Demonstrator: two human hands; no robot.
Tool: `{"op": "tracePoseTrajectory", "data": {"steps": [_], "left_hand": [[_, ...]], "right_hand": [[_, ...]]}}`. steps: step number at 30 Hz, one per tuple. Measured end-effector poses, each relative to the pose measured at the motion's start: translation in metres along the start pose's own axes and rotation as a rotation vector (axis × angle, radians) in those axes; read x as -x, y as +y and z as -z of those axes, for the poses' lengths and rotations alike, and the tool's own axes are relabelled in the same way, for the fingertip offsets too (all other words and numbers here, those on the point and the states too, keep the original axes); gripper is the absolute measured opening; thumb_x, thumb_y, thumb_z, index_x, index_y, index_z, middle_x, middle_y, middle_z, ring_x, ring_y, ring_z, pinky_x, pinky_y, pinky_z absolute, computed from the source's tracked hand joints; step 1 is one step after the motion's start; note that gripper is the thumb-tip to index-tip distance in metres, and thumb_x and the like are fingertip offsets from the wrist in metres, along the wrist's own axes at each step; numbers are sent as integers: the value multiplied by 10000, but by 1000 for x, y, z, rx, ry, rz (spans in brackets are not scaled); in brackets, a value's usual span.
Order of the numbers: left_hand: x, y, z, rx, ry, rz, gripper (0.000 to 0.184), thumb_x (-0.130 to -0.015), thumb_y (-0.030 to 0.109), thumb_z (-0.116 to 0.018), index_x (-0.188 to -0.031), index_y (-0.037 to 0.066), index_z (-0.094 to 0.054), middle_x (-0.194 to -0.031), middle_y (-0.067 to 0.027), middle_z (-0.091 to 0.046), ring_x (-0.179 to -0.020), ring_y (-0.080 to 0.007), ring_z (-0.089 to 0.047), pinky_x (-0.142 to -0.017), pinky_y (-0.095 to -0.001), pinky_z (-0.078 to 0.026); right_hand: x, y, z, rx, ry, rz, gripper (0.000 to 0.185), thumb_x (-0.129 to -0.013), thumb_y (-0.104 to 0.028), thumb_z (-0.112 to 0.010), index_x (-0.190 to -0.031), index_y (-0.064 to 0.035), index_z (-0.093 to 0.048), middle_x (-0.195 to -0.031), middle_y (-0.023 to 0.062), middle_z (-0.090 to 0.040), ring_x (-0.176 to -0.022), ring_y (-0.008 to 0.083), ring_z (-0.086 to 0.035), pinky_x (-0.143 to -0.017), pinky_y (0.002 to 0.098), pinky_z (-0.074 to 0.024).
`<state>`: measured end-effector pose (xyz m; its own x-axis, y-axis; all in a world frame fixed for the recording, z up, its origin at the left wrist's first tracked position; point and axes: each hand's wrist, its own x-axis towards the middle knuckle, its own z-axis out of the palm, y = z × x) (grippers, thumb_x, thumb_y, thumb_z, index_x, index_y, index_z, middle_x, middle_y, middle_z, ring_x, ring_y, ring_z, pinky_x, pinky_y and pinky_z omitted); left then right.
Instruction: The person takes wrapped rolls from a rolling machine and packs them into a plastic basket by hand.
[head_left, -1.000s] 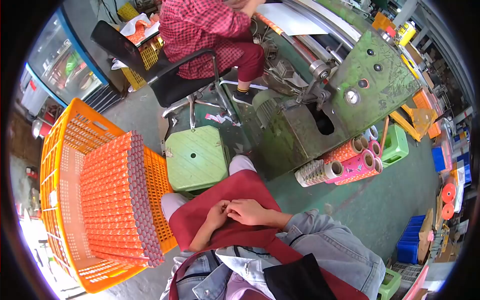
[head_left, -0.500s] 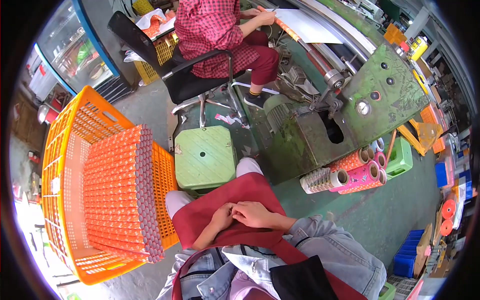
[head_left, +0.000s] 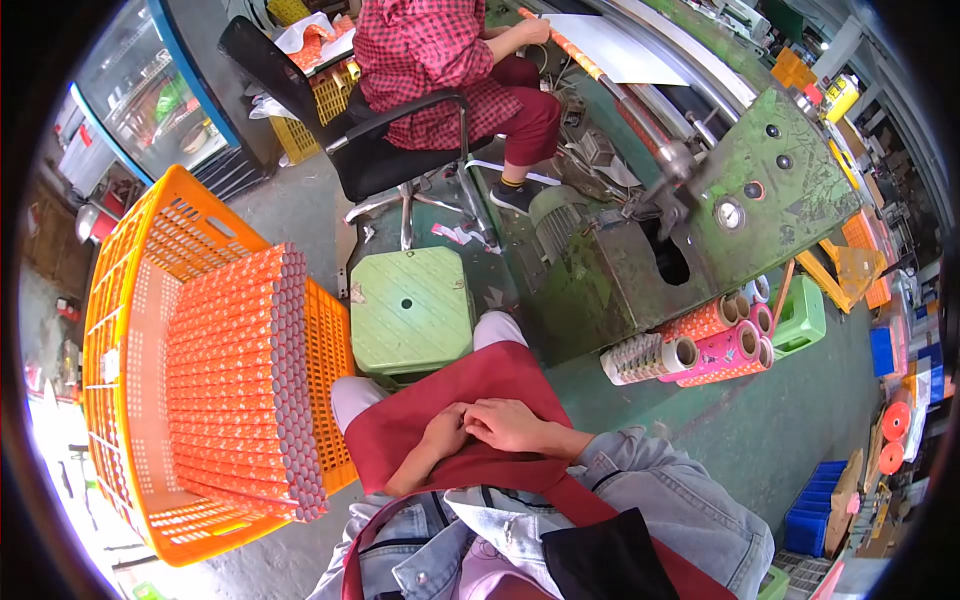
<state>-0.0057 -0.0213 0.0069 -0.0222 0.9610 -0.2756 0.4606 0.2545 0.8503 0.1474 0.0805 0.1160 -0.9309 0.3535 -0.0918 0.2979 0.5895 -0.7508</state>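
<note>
My left hand (head_left: 443,432) and my right hand (head_left: 505,424) rest together on the dark red apron (head_left: 520,375) over my lap. The fingers of both are curled in and meet in the middle, the right hand partly in front of the left fingertips. Nothing shows in either hand. Beyond my knees stands a light green plastic stool (head_left: 410,315). To my left, an orange plastic crate (head_left: 130,400) holds a stack of orange patterned paper tubes (head_left: 225,370), their open ends towards me.
A green machine (head_left: 680,230) stands ahead right, with wrapped rolls (head_left: 715,350) on the floor beside it. Ahead, a co-worker in a checked shirt (head_left: 420,70) sits on a black chair (head_left: 375,165), one hand at an orange tube (head_left: 565,48) on the machine.
My hands stay in the same place and pose. The co-worker leans slightly, and one of the two hands seen earlier at the machine is now mostly hidden.
</note>
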Motion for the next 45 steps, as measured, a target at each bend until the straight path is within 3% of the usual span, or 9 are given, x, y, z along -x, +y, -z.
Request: {"op": "tracePoseTrajectory", "data": {"steps": [8, 11, 20, 23, 28, 36, 39, 45], "left_hand": [[1, 1, 2, -25, -14, 3, 289, -798, 154, -615, -1074, 67, -600, -1085, -156, -625, -1026, -329, -596, -867, -385, -481], [1, -3, 1, -11, 1, -11, 286, -801, 157, -618, -1072, 68, -598, -1077, -157, -624, -1022, -333, -597, -857, -386, -485], [2, -6, -1, -35, 40, -41, 270, -823, 187, -623, -1064, 68, -598, -1051, -153, -627, -972, -327, -612, -819, -388, -494], [2, 4, 1, -34, 16, 77, 272, -854, 239, -617, -1062, 64, -604, -1014, -151, -633, -907, -320, -623, -780, -387, -501], [-4, 16, 1, -55, -10, 120, 296, -881, 289, -601, -1063, 57, -610, -982, -150, -638, -864, -315, -626, -751, -385, -504], [-22, 19, -2, -129, -60, 28, 321, -887, 302, -590, -1063, 33, -607, -999, -164, -638, -905, -325, -622, -788, -389, -500], [-27, 11, -6, -166, -16, -84, 279, -884, 274, -621, -1051, 50, -613, -926, -138, -641, -768, -267, -623, -695, -357, -507], [-37, 0, -1, -162, -112, -80, 287, -888, 272, -613, -1053, 37, -605, -969, -148, -629, -814, -272, -618, -730, -356, -502]], "right_hand": [[1, -2, -3, 8, 9, 1, 205, -857, -193, -589, -1026, -87, -539, -907, 84, -622, -874, 305, -615, -714, 433, -494], [0, -6, 2, -47, -5, -42, 150, -871, -220, -587, -933, -84, -586, -899, 91, -612, -882, 303, -608, -735, 435, -481], [-1, 4, 0, -4, 25, -20, 174, -850, -191, -598, -976, -77, -563, -889, 84, -622, -848, 299, -620, -705, 424, -497], [1, 15, 4, -35, 141, -13, 124, -839, -183, -608, -894, -78, -574, -856, 84, -620, -822, 299, -621, -685, 419, -498], [15, 33, 22, -47, 202, -98, 122, -846, -190, -616, -900, -82, -591, -856, 81, -618, -819, 283, -623, -679, 406, -495], [38, 41, 40, -33, 374, -191, 110, -844, -177, -621, -889, -78, -599, -832, 85, -619, -773, 282, -618, -659, 395, -497], [39, 33, 45, -10, 464, -215, 99, -818, -168, -636, -864, -92, -591, -803, 73, -608, -778, 288, -603, -652, 402, -486], [28, 41, 95, 165, 699, -162, 139, -768, -142, -690, -839, -85, -585, -791, 80, -589, -769, 299, -567, -655, 403, -471]]}}
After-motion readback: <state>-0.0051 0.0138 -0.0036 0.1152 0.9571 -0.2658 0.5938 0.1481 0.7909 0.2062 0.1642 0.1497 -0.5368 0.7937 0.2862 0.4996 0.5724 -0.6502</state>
